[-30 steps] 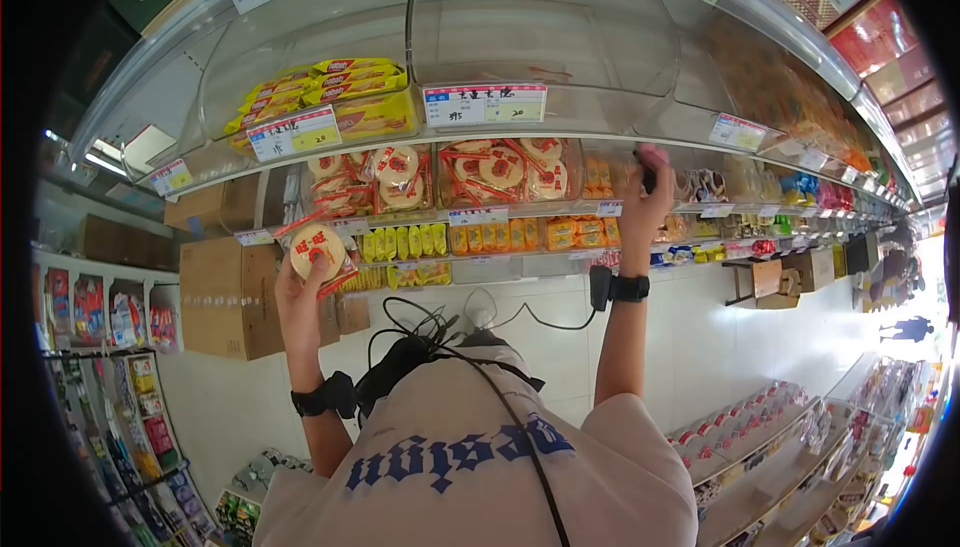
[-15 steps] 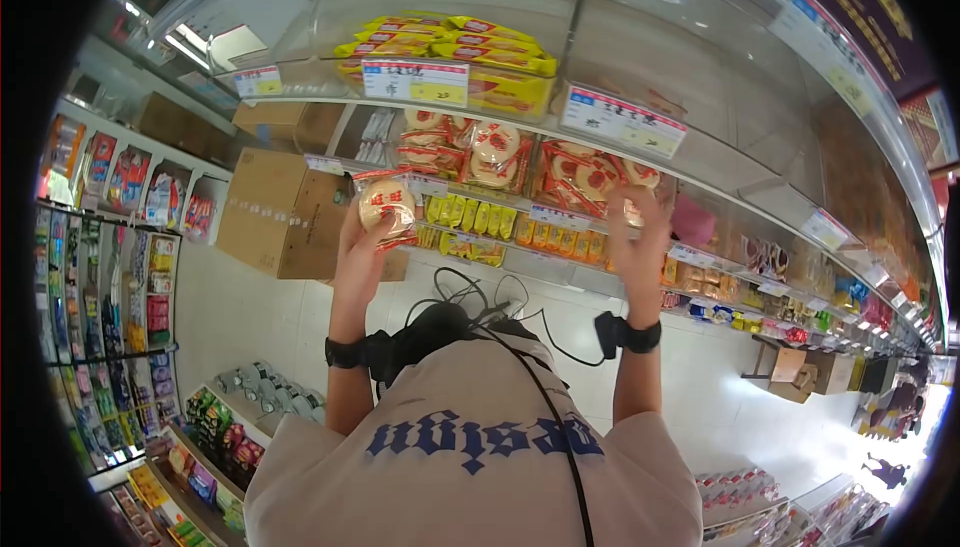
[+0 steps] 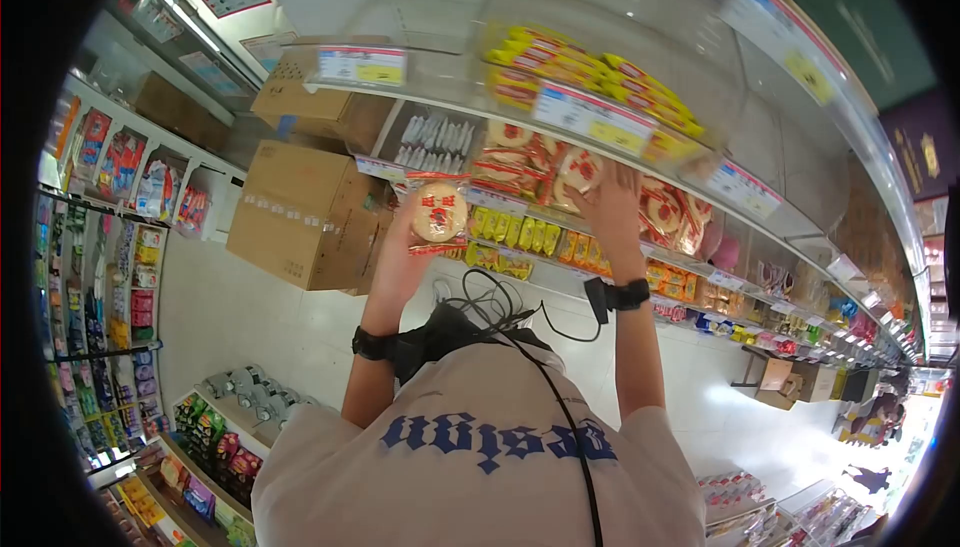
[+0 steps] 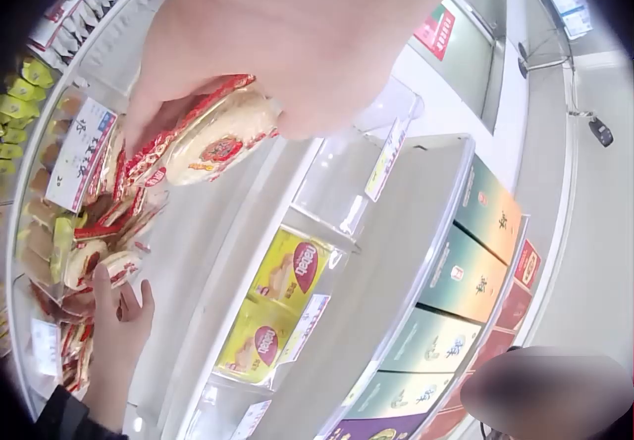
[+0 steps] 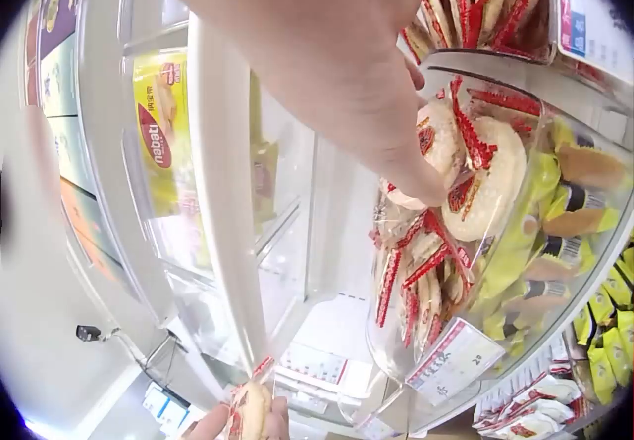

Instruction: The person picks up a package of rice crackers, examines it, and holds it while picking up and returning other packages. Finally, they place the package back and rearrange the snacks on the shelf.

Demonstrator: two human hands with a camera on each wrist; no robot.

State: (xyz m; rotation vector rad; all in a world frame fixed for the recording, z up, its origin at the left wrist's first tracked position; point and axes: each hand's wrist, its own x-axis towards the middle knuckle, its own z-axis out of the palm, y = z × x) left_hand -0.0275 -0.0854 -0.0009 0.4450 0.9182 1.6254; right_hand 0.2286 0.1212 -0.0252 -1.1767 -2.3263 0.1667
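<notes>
In the head view my left hand (image 3: pixel 396 252) grips a packaged round rice cracker (image 3: pixel 440 213), its clear wrapper edged in red, in front of the shelf. The left wrist view shows this same packet (image 4: pixel 220 149) below the palm. My right hand (image 3: pixel 614 215) reaches into a clear shelf bin of similar packets, thumb spread away from the fingers. Seen from the right wrist, the thumb lies against a rice cracker packet (image 5: pixel 436 143) on the pile, beside another packet (image 5: pixel 491 183). Most of the right fingers are hidden there.
Yellow wafer packs (image 3: pixel 590 72) fill a bin on the shelf above. Small yellow packs (image 3: pixel 515 232) sit on the tier below. Cardboard boxes (image 3: pixel 290 217) are stacked at the shelf's left end. A price tag (image 3: pixel 595 117) hangs on the shelf edge above the right hand.
The right hand has come from farther right along the shelf, where it held a small dark object, into the cracker bin. The left hand keeps its packet. The view has shifted left.
</notes>
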